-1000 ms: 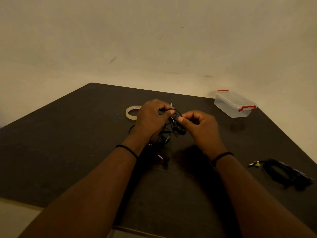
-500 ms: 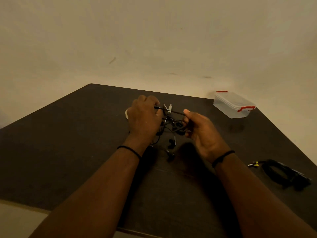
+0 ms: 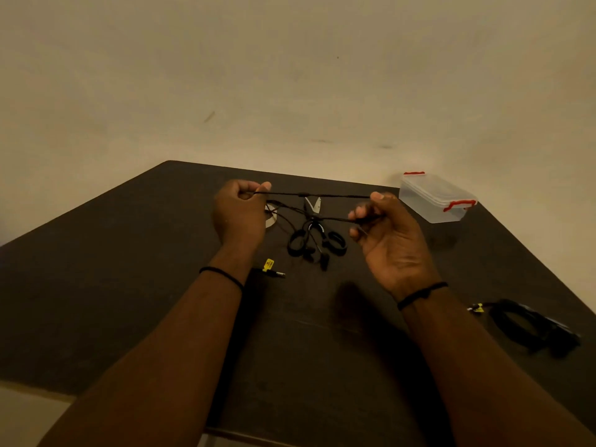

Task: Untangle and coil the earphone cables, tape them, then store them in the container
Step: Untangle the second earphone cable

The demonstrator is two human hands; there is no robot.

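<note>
Grip is closed on the cable (image 3: 317,195) in the left hand (image 3: 238,211) and right hand (image 3: 383,227); it is stretched taut above the worktop (image 3: 96,285) so knots are exposed for untangling.

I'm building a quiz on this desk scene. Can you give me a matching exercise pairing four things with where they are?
Things:
1. cable
2. container
3. plug
4. coiled cable

Places:
A. lying on the table's near right
B. stretched between the left hand and right hand
C. at the table's far right corner, lid on
D. on the table beside the left wrist

Pairs: 1-B, 2-C, 3-D, 4-A
</note>
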